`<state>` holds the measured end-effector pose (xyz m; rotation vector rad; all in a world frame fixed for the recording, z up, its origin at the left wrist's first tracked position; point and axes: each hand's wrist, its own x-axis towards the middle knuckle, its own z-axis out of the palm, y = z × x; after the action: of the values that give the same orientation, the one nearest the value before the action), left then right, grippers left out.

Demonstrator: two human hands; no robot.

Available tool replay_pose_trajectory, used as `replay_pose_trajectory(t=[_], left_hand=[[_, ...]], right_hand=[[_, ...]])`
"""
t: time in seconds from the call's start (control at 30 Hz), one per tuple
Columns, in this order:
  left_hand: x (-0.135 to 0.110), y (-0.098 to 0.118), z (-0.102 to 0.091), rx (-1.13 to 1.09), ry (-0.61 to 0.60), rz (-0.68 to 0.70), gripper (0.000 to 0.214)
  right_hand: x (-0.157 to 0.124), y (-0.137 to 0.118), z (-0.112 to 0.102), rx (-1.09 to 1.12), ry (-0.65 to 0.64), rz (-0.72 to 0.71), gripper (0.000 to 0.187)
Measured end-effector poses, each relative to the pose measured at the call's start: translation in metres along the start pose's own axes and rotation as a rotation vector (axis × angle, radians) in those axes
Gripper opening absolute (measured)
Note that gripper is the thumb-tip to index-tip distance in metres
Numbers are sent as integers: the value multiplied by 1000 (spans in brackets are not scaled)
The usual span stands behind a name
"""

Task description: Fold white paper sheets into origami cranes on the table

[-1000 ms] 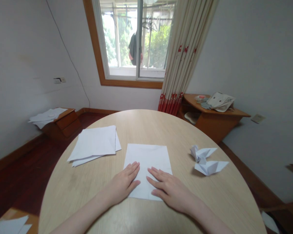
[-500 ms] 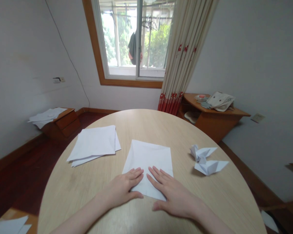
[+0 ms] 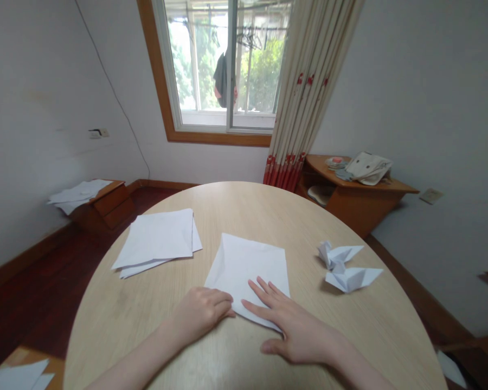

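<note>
A white sheet of paper (image 3: 250, 265) lies in the middle of the round wooden table (image 3: 244, 206), turned slightly askew. My left hand (image 3: 201, 314) is at the sheet's near left corner with its fingers curled, pinching that corner. My right hand (image 3: 293, 325) lies flat with fingers stretched out, pressing on the sheet's near right part. Both forearms reach in from the bottom edge.
A stack of white sheets (image 3: 158, 241) lies at the left of the table. Two folded paper figures (image 3: 345, 265) sit at the right. Beyond stand a low wooden drawer unit (image 3: 106, 203) with papers and a corner shelf (image 3: 361, 189) with a bag. More paper (image 3: 16, 374) lies bottom left.
Both hands have drawn back toward me along the sheet. My left fingers went from flat to curled on the near corner. The sheet has turned a little.
</note>
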<state>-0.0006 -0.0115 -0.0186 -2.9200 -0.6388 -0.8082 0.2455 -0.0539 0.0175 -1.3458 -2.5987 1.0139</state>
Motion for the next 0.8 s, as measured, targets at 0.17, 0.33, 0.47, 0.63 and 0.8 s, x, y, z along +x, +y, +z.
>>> replay_pose_trajectory(t=[0.17,0.33,0.47,0.63,0.8], left_hand=[[1,-2,-3,73,-44,-89,44],[-2,-5,-2,119,-147,-219,44],[-3,-6,-1,91,-155,-300,40],[-1,-4,-2,83,-153,-333,37],[2,0,-5,107,-181,-331,33]], right_hand=[[-2,-2,-6,38,-1,-49,72],[-4,-1,-10,113,32,-121,71],[-1,4,-7,143,74,-124,54],[7,12,0,114,186,-135,36],[10,15,3,197,287,-85,30]])
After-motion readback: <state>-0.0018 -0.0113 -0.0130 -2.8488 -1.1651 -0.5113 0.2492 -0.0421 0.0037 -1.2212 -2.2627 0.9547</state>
